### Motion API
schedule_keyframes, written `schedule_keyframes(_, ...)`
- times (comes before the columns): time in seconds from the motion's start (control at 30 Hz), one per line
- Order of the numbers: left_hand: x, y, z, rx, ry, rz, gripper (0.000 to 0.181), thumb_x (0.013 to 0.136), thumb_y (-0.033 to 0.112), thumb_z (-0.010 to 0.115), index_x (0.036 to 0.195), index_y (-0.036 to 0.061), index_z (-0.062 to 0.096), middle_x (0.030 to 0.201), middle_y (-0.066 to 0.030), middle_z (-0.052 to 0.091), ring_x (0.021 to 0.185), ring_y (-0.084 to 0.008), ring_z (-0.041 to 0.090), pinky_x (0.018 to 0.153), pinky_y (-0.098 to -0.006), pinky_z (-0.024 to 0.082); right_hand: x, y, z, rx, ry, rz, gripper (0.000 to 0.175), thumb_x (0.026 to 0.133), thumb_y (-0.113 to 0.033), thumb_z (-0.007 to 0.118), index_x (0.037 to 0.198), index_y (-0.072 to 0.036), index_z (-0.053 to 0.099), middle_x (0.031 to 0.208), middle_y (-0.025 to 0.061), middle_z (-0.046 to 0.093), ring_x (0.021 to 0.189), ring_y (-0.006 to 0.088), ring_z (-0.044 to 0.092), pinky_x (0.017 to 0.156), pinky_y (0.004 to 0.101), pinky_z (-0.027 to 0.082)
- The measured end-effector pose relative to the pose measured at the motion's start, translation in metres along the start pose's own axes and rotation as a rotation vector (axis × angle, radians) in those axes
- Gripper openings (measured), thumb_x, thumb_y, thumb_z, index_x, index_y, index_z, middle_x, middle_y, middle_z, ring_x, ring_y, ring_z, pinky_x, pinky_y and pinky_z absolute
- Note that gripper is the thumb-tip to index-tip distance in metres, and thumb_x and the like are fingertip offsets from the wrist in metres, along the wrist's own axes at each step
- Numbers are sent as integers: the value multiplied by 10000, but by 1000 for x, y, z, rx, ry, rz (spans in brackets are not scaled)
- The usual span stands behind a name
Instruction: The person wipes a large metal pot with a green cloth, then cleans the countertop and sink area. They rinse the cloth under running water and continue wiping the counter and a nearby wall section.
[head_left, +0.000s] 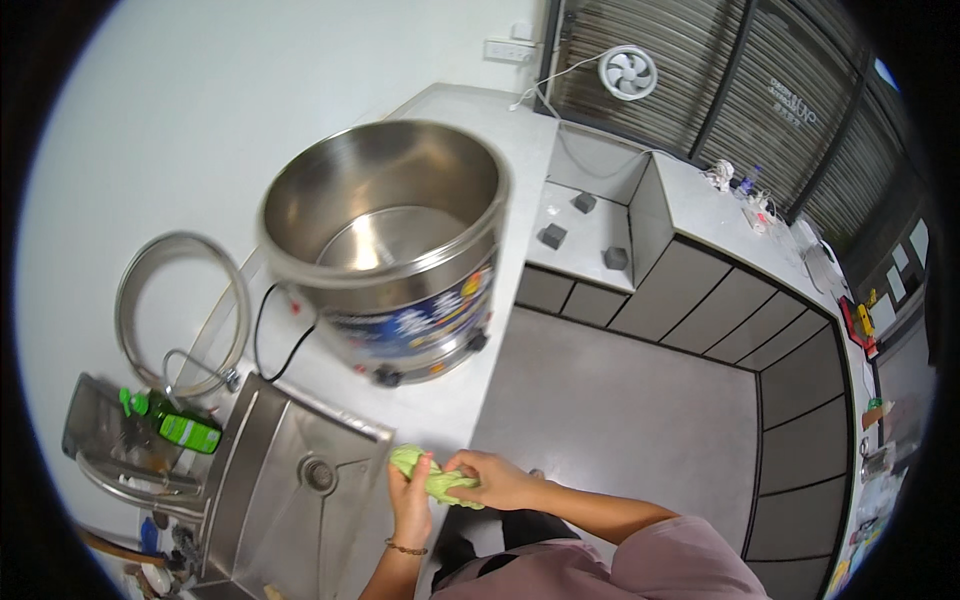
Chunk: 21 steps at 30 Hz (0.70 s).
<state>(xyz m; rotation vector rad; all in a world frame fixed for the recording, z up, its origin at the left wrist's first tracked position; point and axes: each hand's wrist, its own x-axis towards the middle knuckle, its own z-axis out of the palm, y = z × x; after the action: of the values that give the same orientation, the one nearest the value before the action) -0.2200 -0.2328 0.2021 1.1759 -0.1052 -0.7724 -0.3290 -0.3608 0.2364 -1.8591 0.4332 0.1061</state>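
Note:
A light green cloth (439, 480), bunched up, is held in both hands over the front edge of the counter. My left hand (410, 491), with a bracelet at its wrist, grips one end beside the sink. The fingers of my right hand (491, 478) pinch the other end. Just left of my hands lies the stainless steel sink (285, 480) with its round drain (319, 474). Farther ahead on the counter stands a large, open stainless steel pot (390, 247) with knobs and a printed label low on its side; its inside looks bare.
A metal ring (127, 315) leans against the wall behind the sink. Near the curved faucet (135, 495) stands a green soap bottle (187, 431). A black cord (292, 358) runs beside the pot. Grey cabinets (675, 300) and a lower shelf with dark blocks (553, 236) line the right.

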Motion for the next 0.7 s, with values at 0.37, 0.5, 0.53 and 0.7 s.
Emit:
schedule_keyframes(0.37,85,-76,248,1004,-767,-126,859,676,330,816,1374,48,402,1250,-191,563,1176,-315,540,973,-365,430,-103,124,-298,203,1099,133,237,959,-210,549,977,15,622,916,59,594,841,121,546,727,272,460)
schedule_keyframes(0.5,133,-70,289,1131,-589,112,529,742,264,763,1179,21,591,1081,-160,659,975,-268,654,841,-335,505,-117,148,-391,597,1407,-200,179,980,-203,508,1022,-30,535,914,41,583,808,98,545,723,262,471)
schedule_keyframes(0.53,148,-68,299,1088,-610,106,492,739,258,763,1147,27,612,1063,-155,664,958,-260,658,827,-330,508,-114,154,-410,749,1422,-177,169,979,-196,508,1028,-36,533,928,37,580,823,98,543,732,258,469)
schedule_keyframes(0.7,233,-68,347,1091,-521,268,344,713,172,761,1035,76,688,967,-130,676,892,-241,664,758,-320,513,-44,178,-489,685,1435,-139,171,967,-150,511,1109,-58,536,988,18,559,899,101,520,808,244,437)
